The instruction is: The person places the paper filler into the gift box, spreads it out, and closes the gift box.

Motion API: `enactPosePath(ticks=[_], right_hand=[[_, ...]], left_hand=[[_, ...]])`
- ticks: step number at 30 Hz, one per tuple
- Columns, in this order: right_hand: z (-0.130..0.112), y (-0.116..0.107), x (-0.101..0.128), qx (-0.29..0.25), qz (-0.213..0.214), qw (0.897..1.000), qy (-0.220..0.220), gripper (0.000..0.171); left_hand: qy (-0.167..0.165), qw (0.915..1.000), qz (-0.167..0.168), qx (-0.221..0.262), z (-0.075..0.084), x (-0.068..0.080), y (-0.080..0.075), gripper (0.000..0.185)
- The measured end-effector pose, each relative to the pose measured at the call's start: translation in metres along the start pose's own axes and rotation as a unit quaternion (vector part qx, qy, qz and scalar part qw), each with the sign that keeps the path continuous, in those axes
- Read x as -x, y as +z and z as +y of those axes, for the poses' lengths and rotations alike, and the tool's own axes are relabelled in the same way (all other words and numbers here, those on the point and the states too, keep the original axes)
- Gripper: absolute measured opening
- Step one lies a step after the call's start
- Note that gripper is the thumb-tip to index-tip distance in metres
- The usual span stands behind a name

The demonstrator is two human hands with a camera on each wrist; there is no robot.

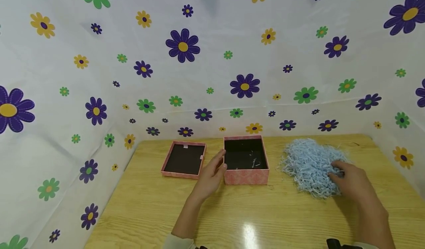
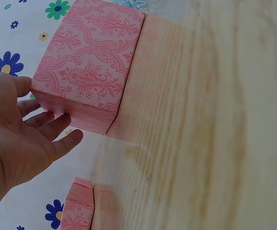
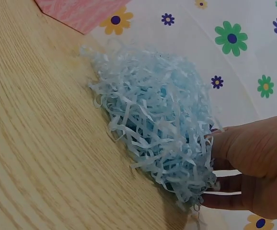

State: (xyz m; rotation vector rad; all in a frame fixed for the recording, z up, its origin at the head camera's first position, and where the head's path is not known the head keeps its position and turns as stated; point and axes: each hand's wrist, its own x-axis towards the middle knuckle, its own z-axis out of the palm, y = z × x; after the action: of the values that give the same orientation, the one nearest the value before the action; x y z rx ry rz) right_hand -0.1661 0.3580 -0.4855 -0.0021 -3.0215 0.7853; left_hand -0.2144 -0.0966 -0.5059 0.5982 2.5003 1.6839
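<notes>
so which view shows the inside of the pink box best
The head view: it looks down into the open pink box, showing its dark inside. The left wrist view shows only patterned outer walls by the left hand; the right wrist view catches just a corner.

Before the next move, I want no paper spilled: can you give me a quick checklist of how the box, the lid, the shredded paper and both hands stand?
1. Pink box open, upright: ok.
2. Box interior free: ok, only a few stray shreds inside.
3. Left hand steadying the box: ok, straight fingers lie against its left wall, none curled round it.
4. Right hand on the blue shredded paper: ok, fingers are in the pile's near edge; firm grip cannot tell.
5. Lid out of the way: ok, lies open side up left of the box.
6. Table between pile and box bare: ok.
</notes>
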Motion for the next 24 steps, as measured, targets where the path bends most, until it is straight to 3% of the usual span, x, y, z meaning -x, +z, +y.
enactPosePath(ticks=[5, 12, 24], right_hand=[[-0.002, -0.004, 0.003, -0.008, 0.043, 0.999, 0.006, 0.034], [-0.018, -0.017, 0.010, -0.037, 0.101, 0.994, 0.016, 0.040], [-0.052, -0.037, 0.020, -0.053, 0.215, 0.973, 0.070, 0.043]], left_hand=[[0.002, 1.0000, 0.002, -0.003, 0.001, 0.000, 0.002, 0.057], [0.001, 0.9999, 0.002, -0.012, 0.003, 0.001, 0.000, 0.057], [-0.003, 0.9999, 0.003, -0.012, 0.001, 0.000, 0.001, 0.057]])
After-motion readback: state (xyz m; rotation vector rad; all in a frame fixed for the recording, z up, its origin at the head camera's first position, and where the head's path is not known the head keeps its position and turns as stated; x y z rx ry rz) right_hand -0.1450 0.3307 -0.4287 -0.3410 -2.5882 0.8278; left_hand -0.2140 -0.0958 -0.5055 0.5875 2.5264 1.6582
